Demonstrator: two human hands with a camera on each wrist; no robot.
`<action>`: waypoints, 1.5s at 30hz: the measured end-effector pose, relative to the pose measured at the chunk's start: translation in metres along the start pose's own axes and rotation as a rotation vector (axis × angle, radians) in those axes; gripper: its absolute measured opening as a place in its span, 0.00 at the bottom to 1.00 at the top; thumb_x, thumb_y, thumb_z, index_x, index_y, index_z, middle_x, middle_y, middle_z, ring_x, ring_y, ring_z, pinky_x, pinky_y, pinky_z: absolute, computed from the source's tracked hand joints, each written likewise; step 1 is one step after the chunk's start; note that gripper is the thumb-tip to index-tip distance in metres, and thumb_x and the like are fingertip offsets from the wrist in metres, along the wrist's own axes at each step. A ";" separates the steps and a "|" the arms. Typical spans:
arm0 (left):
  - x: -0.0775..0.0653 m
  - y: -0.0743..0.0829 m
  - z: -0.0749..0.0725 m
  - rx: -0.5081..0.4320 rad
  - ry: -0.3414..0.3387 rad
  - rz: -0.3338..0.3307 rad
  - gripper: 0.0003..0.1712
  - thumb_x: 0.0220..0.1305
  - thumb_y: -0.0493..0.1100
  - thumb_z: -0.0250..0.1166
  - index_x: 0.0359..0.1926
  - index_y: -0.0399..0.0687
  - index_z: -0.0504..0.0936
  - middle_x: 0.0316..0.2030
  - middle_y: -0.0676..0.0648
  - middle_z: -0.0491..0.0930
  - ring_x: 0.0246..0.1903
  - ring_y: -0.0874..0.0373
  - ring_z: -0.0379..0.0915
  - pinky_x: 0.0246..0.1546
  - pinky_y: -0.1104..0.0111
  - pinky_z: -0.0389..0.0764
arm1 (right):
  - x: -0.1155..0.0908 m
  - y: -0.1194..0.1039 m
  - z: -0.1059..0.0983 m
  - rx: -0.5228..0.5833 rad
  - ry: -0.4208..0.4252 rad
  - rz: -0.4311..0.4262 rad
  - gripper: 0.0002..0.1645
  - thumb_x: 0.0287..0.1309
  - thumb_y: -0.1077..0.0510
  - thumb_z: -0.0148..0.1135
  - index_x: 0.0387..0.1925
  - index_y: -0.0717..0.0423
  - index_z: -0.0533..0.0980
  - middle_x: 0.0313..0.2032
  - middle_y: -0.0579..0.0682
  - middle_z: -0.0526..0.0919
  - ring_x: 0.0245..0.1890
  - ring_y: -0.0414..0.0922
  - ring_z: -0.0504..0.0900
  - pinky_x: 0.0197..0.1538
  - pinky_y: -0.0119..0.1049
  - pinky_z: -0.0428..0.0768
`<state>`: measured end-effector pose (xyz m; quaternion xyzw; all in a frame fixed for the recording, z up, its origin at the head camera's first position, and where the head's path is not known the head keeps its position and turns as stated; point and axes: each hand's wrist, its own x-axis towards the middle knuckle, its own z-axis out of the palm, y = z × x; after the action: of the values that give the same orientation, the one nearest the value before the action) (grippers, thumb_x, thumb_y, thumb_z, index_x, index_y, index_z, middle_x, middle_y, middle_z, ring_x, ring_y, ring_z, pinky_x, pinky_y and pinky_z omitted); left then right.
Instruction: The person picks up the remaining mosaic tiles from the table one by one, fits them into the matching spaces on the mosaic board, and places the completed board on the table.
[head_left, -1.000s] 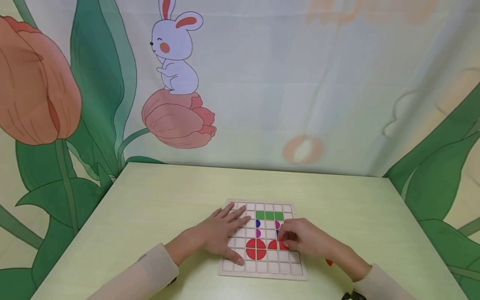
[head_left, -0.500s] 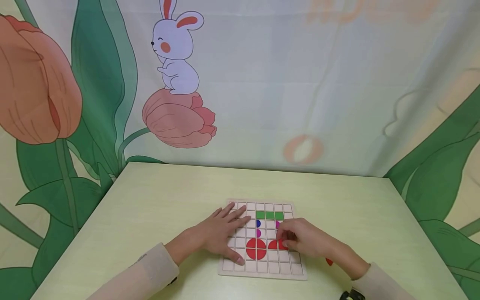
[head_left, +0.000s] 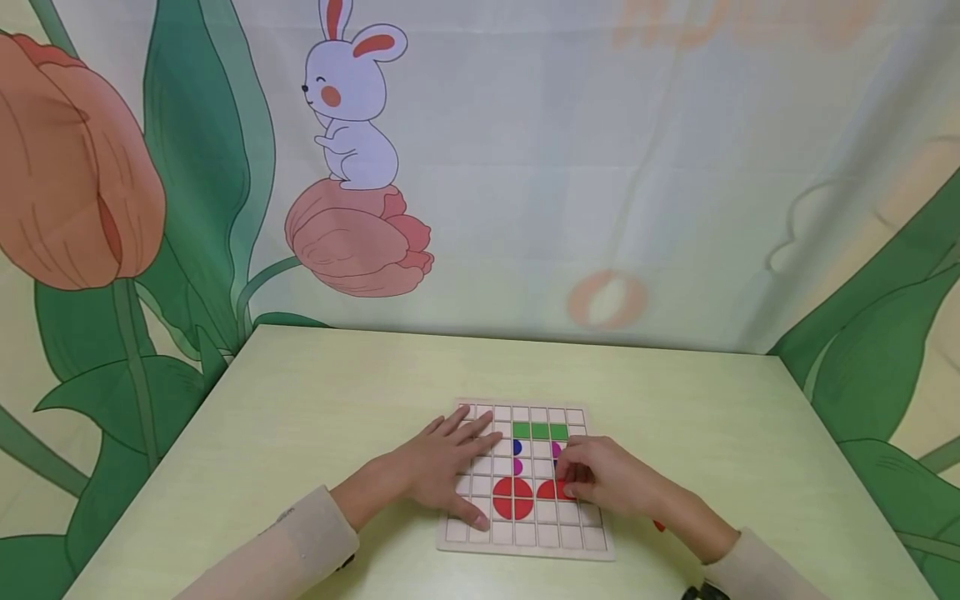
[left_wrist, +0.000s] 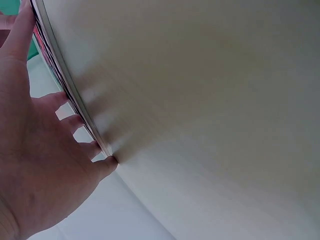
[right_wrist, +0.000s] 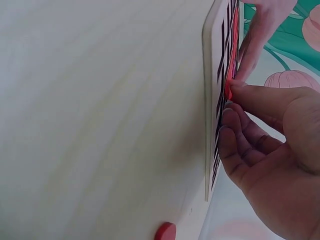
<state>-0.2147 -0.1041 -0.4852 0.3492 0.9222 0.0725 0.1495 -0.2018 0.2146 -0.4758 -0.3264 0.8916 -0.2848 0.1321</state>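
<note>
A pale wooden grid board [head_left: 525, 537] lies on the table. My left hand [head_left: 442, 467] is spread flat over its left side, fingers apart; in the left wrist view the fingertips [left_wrist: 111, 161] touch the board's edge. At the right side, my right hand [head_left: 611, 475] pinches a red quarter-circle piece [right_wrist: 228, 91] between thumb and fingers, down at the board's surface. The fingers partly cover it. Left of that piece is another red quarter [head_left: 547, 490]. Several red quarters form a full circle [head_left: 512, 498] near the board's middle.
Green squares [head_left: 540, 431] fill a row toward the board's far side. Below them are small blue [head_left: 517, 447] and magenta [head_left: 517, 467] half-rounds. A loose red piece [right_wrist: 166, 231] lies on the table right of the board, mostly behind the right wrist. A printed curtain [head_left: 510, 208] hangs behind.
The right fingers shift very slightly around the red quarter piece, and the thumb now covers more of it. The left hand stays in place on the board.
</note>
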 end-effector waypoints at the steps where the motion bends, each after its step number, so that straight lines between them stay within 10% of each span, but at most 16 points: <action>1: 0.000 0.000 0.000 0.004 0.001 0.000 0.72 0.48 0.89 0.63 0.86 0.65 0.49 0.86 0.53 0.36 0.84 0.43 0.25 0.81 0.43 0.40 | 0.000 -0.001 0.000 -0.010 0.001 -0.001 0.07 0.64 0.62 0.75 0.40 0.47 0.84 0.36 0.37 0.79 0.36 0.39 0.76 0.40 0.31 0.80; 24: -0.002 -0.002 0.000 0.020 0.008 0.015 0.72 0.49 0.89 0.63 0.86 0.64 0.49 0.86 0.51 0.36 0.84 0.42 0.27 0.81 0.42 0.43 | -0.032 0.020 -0.047 -0.027 0.109 0.149 0.09 0.62 0.60 0.77 0.40 0.50 0.83 0.34 0.40 0.79 0.36 0.42 0.78 0.40 0.31 0.82; 45: 0.000 -0.003 0.002 0.012 0.015 0.021 0.72 0.49 0.89 0.62 0.87 0.65 0.48 0.86 0.51 0.36 0.84 0.41 0.26 0.81 0.41 0.42 | -0.097 0.058 -0.045 0.095 -0.058 0.078 0.17 0.58 0.52 0.81 0.45 0.44 0.81 0.43 0.41 0.80 0.44 0.40 0.80 0.47 0.33 0.83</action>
<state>-0.2158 -0.1065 -0.4881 0.3591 0.9200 0.0713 0.1397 -0.1771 0.3337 -0.4693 -0.2927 0.8850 -0.3118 0.1842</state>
